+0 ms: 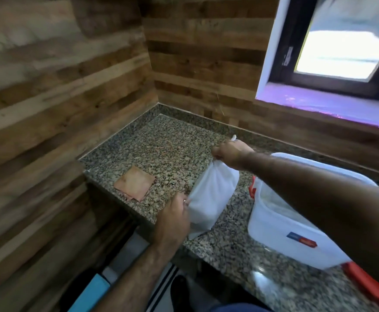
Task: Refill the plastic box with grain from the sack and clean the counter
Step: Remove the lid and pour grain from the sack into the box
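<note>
A white cloth sack [212,199] stands on the speckled granite counter [166,154] near its front edge. My right hand [231,154] grips the gathered top of the sack. My left hand [175,215] pinches the sack's lower left side. To the right stands a white translucent plastic box [280,226] with red clips, open, pale grain showing inside. My right forearm crosses above the box and hides part of it.
A folded brownish cloth [135,183] lies flat on the counter to the left of the sack. Wood-plank walls close the corner at left and back. A window [341,48] is at the upper right. A red lid edge [368,282] shows at the lower right.
</note>
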A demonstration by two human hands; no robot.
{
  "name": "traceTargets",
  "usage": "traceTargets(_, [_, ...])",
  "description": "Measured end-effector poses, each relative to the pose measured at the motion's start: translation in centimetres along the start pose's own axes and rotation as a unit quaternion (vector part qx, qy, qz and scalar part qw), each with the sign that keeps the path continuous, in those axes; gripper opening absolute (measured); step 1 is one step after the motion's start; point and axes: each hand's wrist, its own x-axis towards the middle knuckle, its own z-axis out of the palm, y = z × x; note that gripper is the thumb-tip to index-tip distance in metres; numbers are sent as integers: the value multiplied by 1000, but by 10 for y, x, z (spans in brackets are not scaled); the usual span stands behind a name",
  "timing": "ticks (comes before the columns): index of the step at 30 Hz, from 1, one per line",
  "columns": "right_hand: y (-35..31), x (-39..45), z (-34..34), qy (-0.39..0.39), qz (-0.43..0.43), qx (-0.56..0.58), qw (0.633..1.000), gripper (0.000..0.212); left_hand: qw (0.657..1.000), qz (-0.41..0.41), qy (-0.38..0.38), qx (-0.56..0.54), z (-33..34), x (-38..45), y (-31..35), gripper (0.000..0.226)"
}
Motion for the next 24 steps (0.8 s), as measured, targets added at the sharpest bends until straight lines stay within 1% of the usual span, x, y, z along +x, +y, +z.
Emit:
traceTargets(2, [-7, -5, 6, 23, 27, 52, 998, 14, 1000, 17, 4, -9, 0, -4, -12, 13])
traceTargets(3, [-12, -9, 6, 34, 45, 76, 995, 16, 999, 33, 2, -4, -2, -4, -17, 16])
traceTargets(5, [-22, -18, 6, 65, 59, 109, 990, 23, 998, 54, 9, -6, -7, -4, -29, 32])
traceTargets(6, [-29, -23, 6, 79, 50, 118, 989, 25, 998, 50, 13, -27, -12, -5, -34, 40])
traceTargets(8, [-49, -35, 3, 98, 6, 142, 985, 27, 996, 20, 26, -86, -19, -11, -45, 48])
traceTargets(10, [-74, -47, 2, 90, -50, 180, 978, 29, 990, -21, 43, -136, -22, -17, -58, 49])
traceTargets(11, [-89, -53, 2, 75, -66, 201, 974, 36, 986, -40, 54, -153, -22, -21, -65, 48])
traceTargets(13, [-116, -62, 4, 44, -70, 238, 968, 50, 981, -63, 75, -166, -22, -27, -75, 46])
traceTargets(15, [-138, -66, 6, 30, -63, 228, 971, 55, 981, -66, 85, -160, -26, -31, -81, 45])
traceTargets(16, [-148, -66, 7, 32, -62, 211, 975, 54, 982, -67, 85, -154, -29, -33, -84, 46])
traceTargets(17, [-156, -67, 7, 37, -60, 197, 978, 48, 983, -68, 83, -151, -31, -34, -86, 48])
traceTargets(19, [-167, -67, 3, 50, -50, 193, 979, 27, 982, -73, 79, -156, -36, -35, -92, 55])
traceTargets(21, [-169, -66, -2, 53, -32, 214, 975, 12, 980, -76, 81, -163, -37, -35, -97, 64])
traceTargets(22, [-167, -65, -4, 53, -24, 228, 972, 9, 980, -76, 81, -166, -38, -35, -99, 64])
traceTargets(24, [-160, -66, -8, 63, -12, 262, 963, 14, 979, -68, 79, -173, -37, -34, -101, 56])
